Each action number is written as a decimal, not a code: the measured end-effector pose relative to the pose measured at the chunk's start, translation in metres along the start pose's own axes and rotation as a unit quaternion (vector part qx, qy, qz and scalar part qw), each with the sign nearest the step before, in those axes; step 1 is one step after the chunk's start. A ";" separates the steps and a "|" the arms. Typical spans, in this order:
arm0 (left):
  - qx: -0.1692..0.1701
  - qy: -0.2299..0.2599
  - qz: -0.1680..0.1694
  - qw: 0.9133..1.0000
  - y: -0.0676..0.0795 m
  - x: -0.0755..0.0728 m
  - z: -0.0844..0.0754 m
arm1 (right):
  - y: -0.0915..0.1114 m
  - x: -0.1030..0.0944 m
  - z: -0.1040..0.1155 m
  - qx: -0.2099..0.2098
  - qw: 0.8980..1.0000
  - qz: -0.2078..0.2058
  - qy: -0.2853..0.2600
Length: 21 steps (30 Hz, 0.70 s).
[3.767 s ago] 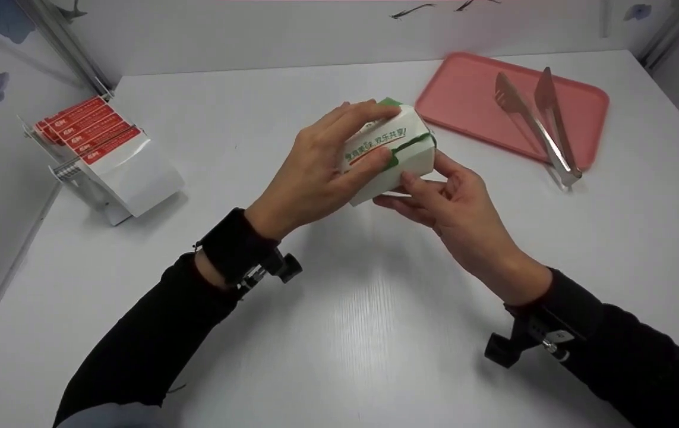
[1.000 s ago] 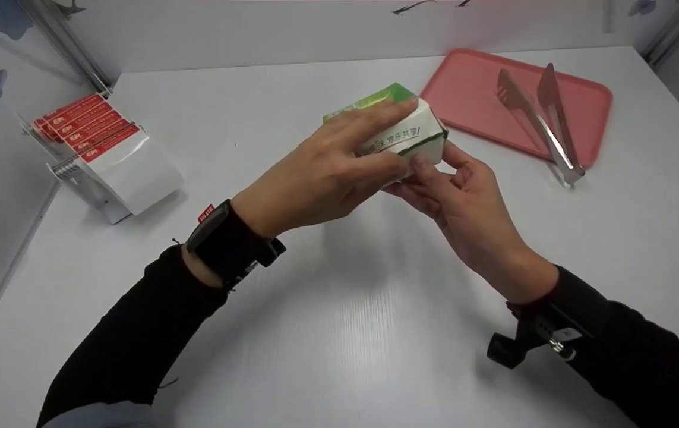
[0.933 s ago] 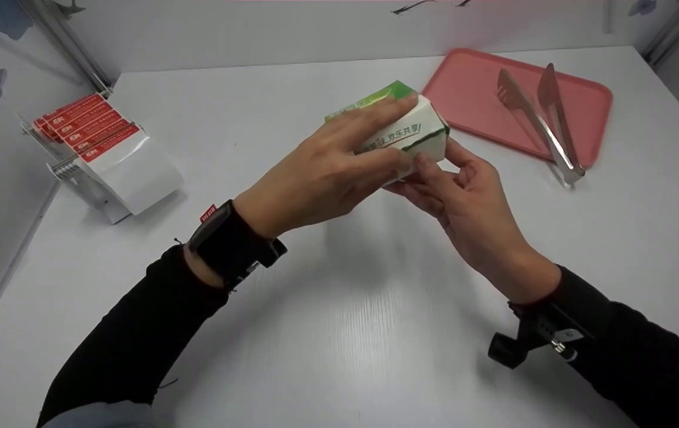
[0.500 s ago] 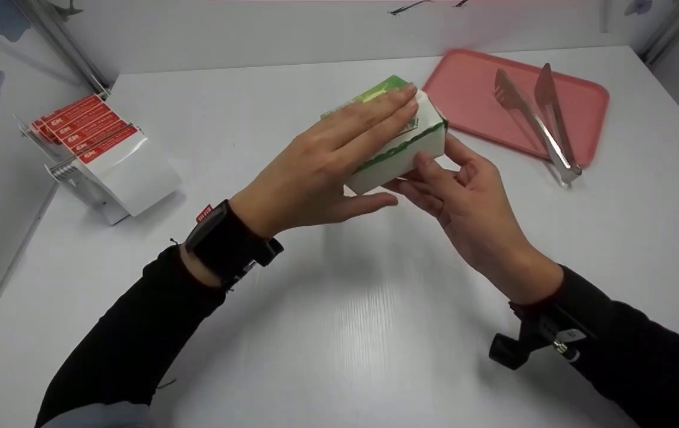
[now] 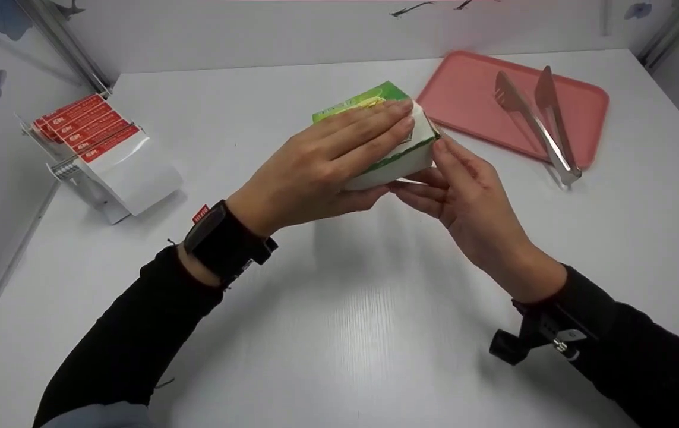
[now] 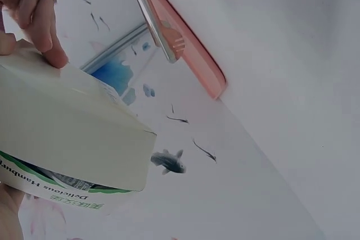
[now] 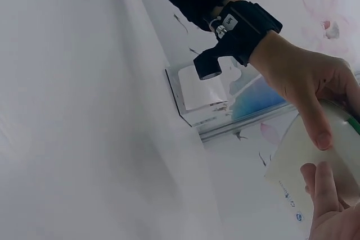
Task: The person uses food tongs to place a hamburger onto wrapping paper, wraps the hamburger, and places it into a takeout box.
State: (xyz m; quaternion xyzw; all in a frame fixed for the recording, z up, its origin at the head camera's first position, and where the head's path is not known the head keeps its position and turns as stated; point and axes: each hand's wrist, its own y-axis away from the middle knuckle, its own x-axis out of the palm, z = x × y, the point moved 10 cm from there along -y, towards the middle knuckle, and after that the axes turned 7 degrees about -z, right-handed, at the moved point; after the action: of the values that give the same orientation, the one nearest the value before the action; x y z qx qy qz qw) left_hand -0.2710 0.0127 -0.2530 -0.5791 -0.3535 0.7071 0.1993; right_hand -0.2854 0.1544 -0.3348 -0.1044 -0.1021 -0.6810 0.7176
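Note:
A white and green cardboard hamburger box (image 5: 395, 169) is held above the middle of the table. My left hand (image 5: 327, 163) grips it, fingers across the top and thumb along the lower near side. At its right end my right hand (image 5: 476, 202) holds the corner, thumb tip on the edge and the other fingers underneath, partly hidden. In the left wrist view the box (image 6: 73, 119) shows a plain side and "Delicious Hamburg" lettering on the lid band. The right wrist view shows the left thumb pressed to the box (image 7: 292, 153), close to the right fingers.
At the back right lies a pink tray (image 5: 464, 89), with metal tongs (image 5: 538, 128) across it, their joined end past its front edge. A wire stand at the left holds several white and red paper sleeves (image 5: 92, 131). White panels border the table behind and left.
Over about four seconds the box has turned so its green top shows. Since half a second ago, my left thumb has closed onto the lower side and my right thumb has slid up to the corner.

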 end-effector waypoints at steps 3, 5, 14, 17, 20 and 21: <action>0.004 -0.008 -0.004 1.000 0.002 0.000 -0.001 | 0.001 -0.002 0.003 -0.026 0.999 -0.006 0.034; 0.009 -0.009 -0.001 1.000 0.002 0.000 -0.002 | 0.002 -0.003 0.005 -0.039 0.998 -0.005 0.054; 0.038 -0.007 0.022 0.999 0.006 0.005 -0.011 | 0.001 -0.010 0.014 -0.089 0.987 -0.013 0.133; 0.051 -0.019 0.029 0.998 0.007 0.007 -0.014 | -0.003 -0.010 0.012 -0.054 0.992 -0.006 0.114; 0.074 -0.031 0.034 0.996 0.009 0.011 -0.019 | -0.008 -0.005 0.005 -0.001 0.997 0.019 0.079; 0.082 -0.033 0.034 0.996 0.009 0.012 -0.021 | -0.009 -0.002 0.003 0.014 0.997 0.030 0.070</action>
State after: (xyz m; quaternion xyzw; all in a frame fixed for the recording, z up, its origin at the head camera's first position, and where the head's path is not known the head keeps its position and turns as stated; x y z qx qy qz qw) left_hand -0.2526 0.0204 -0.2696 -0.5486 -0.2814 0.7587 0.2102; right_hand -0.2941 0.1566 -0.3326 -0.0497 -0.0582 -0.6632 0.7445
